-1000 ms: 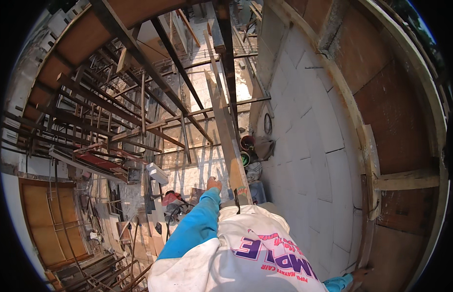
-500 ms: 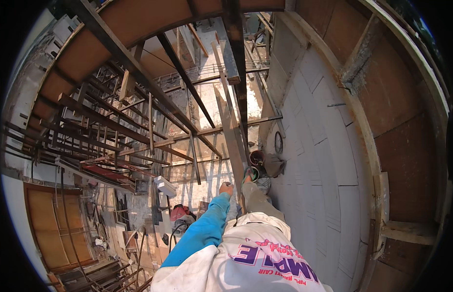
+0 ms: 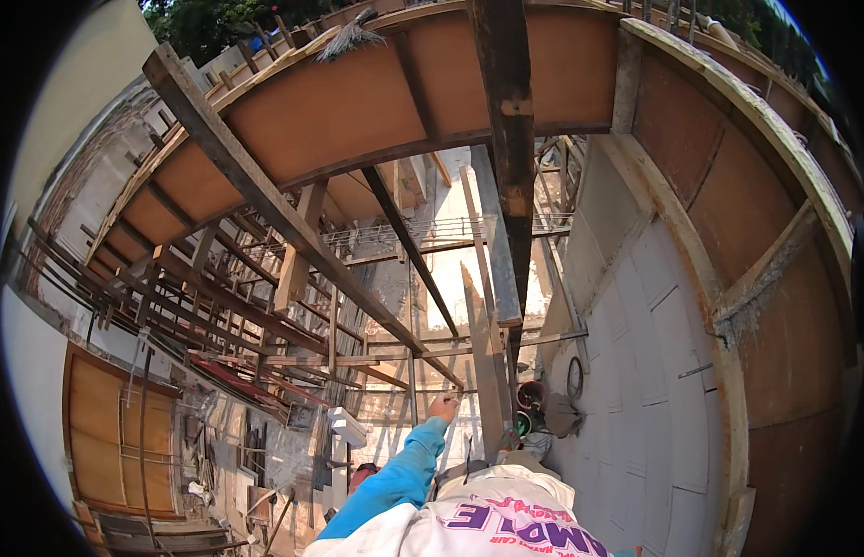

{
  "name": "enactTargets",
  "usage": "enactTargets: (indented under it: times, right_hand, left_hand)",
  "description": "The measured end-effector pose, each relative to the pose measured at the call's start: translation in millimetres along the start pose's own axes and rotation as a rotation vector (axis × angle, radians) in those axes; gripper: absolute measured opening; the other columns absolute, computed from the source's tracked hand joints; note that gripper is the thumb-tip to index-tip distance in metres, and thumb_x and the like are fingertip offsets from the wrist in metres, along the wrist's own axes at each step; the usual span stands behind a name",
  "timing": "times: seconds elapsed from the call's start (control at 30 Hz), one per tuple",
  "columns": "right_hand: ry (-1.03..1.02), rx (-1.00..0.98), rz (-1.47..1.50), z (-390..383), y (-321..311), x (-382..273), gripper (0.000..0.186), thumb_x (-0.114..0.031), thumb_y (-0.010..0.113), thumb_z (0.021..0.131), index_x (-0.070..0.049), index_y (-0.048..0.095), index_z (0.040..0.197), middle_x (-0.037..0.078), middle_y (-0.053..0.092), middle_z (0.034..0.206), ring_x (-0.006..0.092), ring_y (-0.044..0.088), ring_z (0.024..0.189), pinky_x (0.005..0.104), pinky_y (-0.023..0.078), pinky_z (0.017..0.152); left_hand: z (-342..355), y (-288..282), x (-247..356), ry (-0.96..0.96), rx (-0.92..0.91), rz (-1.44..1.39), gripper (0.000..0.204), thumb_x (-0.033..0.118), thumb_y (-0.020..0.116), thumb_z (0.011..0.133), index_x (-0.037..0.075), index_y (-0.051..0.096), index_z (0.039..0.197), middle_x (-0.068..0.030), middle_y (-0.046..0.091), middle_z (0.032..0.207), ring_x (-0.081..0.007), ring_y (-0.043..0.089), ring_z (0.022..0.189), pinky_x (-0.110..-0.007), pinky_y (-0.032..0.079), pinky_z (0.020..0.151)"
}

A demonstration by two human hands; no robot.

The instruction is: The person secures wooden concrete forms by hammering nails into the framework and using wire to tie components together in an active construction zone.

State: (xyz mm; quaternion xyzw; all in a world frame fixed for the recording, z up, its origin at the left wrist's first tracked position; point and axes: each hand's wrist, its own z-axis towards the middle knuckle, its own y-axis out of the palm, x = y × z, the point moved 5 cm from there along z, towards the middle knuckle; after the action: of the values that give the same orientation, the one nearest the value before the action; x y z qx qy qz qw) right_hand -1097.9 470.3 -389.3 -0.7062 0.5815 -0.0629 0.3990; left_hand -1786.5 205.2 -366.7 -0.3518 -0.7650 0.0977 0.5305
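My left hand [image 3: 443, 407], in a blue sleeve, reaches forward with its fingers curled in. It appears beside the lower end of a long slanting timber [image 3: 330, 260] and a thin crosswise rail [image 3: 386, 391]. Whether it touches either, or what lies inside the fingers, is too small to make out. Just to its right rises a long upright plank [image 3: 485, 371]. My right hand is out of sight; only a bit of blue sleeve [image 3: 625, 552] shows at the lower edge. Below my pale printed shirt [image 3: 506, 520], one foot shows near the plank's base.
Dark heavy timber [image 3: 506, 167] runs overhead beneath brown formwork panels [image 3: 330, 121]. Crowded props and beams [image 3: 237, 297] fill the left. A grey block wall [image 3: 627, 371] stands right, with a bucket [image 3: 530, 395] by my foot. A white box-shaped piece [image 3: 347, 427] lies left of my arm.
The view has tilted upward, so the overhead formwork and some greenery now show. My left hand stays stretched forward and now appears close to the slanting timber's lower end.
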Motion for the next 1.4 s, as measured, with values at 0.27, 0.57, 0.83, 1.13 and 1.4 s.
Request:
enactTargets:
  times: [0.27,0.57,0.83,1.13,1.4]
  right_hand:
    - [-1.012,-1.045,-0.162,-331,327,-256,0.03,-0.026,0.061,0.092,-0.001,0.061,0.11,0.007,0.066,0.086,0.0115,0.059,0.074,0.0249,0.047,0.064]
    - [-1.288,-1.106,-0.004,-490,356,-422,0.034,-0.029,0.056,0.096,0.0,0.059,0.113,0.01,0.067,0.091,0.0124,0.061,0.077,0.0243,0.049,0.066]
    - [-1.013,-0.765,-0.299,-290,444,-323,0.022,-0.023,0.064,0.089,-0.002,0.065,0.094,0.008,0.066,0.076,0.0153,0.064,0.068,0.0294,0.051,0.057]
    - [-0.629,-0.486,-0.346,-156,405,-175,0.019,-0.02,0.065,0.088,-0.001,0.067,0.085,0.008,0.066,0.071,0.0165,0.063,0.058,0.0341,0.052,0.05]
    - [-0.747,-0.659,-0.366,-217,442,-268,0.019,-0.019,0.066,0.086,-0.001,0.067,0.088,0.008,0.067,0.072,0.0169,0.063,0.063,0.0343,0.052,0.055]
  left_hand:
    - [57,-71,106,0.223,0.09,-0.216,0.03,0.023,0.067,0.085,0.001,0.065,0.104,-0.0141,0.068,0.098,-0.023,0.065,0.091,-0.035,0.05,0.083]
    - [24,-309,584,1.427,0.774,-0.1,0.022,0.017,0.065,0.088,0.003,0.063,0.104,-0.0128,0.063,0.105,-0.0284,0.058,0.104,-0.039,0.045,0.093]
    - [189,-482,829,1.078,1.142,0.117,0.028,0.021,0.057,0.088,0.003,0.064,0.108,-0.0175,0.066,0.106,-0.0329,0.064,0.1,-0.038,0.049,0.09]
    - [314,-494,829,0.335,0.645,0.713,0.092,0.068,0.065,0.066,0.01,0.051,0.135,-0.0171,0.047,0.14,-0.0319,0.046,0.129,-0.038,0.035,0.107]
    - [289,-491,796,0.487,0.837,0.421,0.066,0.051,0.071,0.066,0.0,0.067,0.108,-0.0175,0.065,0.112,-0.0299,0.063,0.104,-0.038,0.049,0.09]
